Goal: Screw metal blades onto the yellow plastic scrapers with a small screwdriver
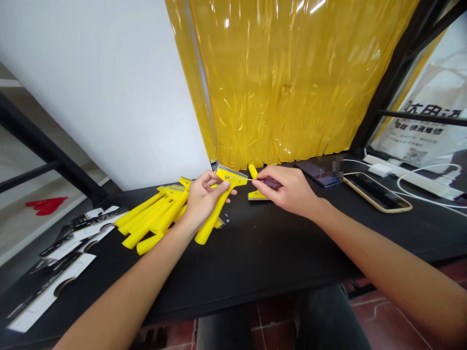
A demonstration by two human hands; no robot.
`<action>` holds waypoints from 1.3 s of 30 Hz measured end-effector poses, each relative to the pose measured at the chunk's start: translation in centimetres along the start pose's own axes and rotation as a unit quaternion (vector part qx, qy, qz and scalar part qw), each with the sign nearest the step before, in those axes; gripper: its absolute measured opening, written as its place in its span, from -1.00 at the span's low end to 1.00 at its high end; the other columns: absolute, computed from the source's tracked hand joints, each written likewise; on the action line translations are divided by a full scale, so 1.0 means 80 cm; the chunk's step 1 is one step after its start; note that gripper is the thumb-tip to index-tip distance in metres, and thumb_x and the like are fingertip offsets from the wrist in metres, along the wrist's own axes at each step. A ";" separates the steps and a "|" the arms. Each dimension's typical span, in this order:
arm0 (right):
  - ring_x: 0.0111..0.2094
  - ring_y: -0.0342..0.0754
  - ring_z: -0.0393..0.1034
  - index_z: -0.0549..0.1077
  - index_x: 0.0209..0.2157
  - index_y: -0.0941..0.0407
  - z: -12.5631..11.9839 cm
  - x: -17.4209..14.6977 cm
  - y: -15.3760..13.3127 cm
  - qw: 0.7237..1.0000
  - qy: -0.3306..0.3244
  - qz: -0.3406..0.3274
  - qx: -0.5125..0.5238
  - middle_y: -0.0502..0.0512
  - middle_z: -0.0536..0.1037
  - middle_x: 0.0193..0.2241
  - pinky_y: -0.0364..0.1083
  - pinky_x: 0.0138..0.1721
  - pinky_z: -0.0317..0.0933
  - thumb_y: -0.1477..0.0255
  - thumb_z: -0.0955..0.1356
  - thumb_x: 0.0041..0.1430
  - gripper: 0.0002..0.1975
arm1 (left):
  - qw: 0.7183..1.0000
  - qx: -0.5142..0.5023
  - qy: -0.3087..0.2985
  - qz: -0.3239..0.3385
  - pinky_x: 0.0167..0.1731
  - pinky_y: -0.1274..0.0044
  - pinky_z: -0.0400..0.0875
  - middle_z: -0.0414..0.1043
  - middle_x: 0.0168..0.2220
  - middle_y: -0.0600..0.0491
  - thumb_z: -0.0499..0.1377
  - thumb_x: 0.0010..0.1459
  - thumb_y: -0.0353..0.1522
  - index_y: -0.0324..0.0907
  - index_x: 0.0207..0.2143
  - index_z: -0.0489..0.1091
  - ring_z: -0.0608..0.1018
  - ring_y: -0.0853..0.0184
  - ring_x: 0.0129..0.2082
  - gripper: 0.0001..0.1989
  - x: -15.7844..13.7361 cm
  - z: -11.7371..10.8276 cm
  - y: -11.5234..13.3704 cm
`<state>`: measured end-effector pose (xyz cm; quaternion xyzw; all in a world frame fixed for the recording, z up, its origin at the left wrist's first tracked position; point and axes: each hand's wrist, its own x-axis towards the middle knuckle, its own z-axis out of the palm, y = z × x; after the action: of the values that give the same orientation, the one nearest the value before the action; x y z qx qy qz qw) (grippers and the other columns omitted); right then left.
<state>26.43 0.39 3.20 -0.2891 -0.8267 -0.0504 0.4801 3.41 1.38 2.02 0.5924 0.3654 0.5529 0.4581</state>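
My left hand (205, 195) is closed around a yellow scraper (211, 221), its wide head turned up and a metal blade along the top edge. In my right hand (288, 188) is a screwdriver (270, 182) with a dark handle, gripped with the fingers closed. Its thin shaft points left and reaches across the scraper's head, near a screw. Another yellow scraper (257, 196) lies partly hidden beneath my right hand. Left of my left hand is a pile of several yellow scrapers (151, 214). Small loose metal bits (226, 219) lie on the black table just right of the held handle.
Black-and-white cardboard packages (54, 291) lie at the table's left. On the right are a dark phone (319, 173), a phone in a gold case (377, 192) and a white power strip (416, 177) with cables. A yellow plastic strip curtain (292, 87) hangs behind.
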 end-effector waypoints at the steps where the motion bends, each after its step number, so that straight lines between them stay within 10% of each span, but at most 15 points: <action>1: -0.49 -0.17 0.35 0.47 -0.35 0.13 -0.001 0.000 0.001 1.000 -0.004 0.021 0.013 0.01 0.53 -0.46 -0.15 -0.41 0.18 0.35 0.34 0.30 -0.83 | 1.000 -0.002 0.001 -0.001 -0.52 0.51 0.55 0.51 -0.31 0.04 0.39 0.03 -0.34 -0.18 -0.32 0.26 0.66 0.22 -0.40 -0.67 0.000 0.000 0.001; 14: -0.47 -0.15 0.27 0.37 -0.12 0.12 0.016 -0.006 0.009 0.982 -0.098 0.125 0.098 -0.03 0.42 -0.44 -0.14 -0.40 0.12 0.31 0.26 0.36 -0.81 | 0.982 -0.084 -0.094 -0.143 -0.53 0.52 0.55 0.53 -0.44 0.02 0.40 0.03 -0.38 -0.19 -0.33 0.27 0.67 0.14 -0.37 -0.68 -0.010 0.016 -0.012; 39: -0.37 -0.14 0.37 0.57 -0.23 0.09 0.031 -0.020 0.027 0.987 -0.157 -0.022 -0.026 0.03 0.53 -0.36 -0.15 -0.35 0.14 0.33 0.32 0.32 -0.80 | 0.967 -0.053 -0.129 -0.215 -0.52 0.48 0.55 0.52 -0.42 -0.01 0.39 0.04 -0.39 -0.22 -0.36 0.33 0.67 0.09 -0.35 -0.74 -0.020 0.027 -0.019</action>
<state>26.26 2.37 0.17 -0.2872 -0.8966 -0.0363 0.3351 5.47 0.02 0.11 0.5412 0.3926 0.3786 0.6401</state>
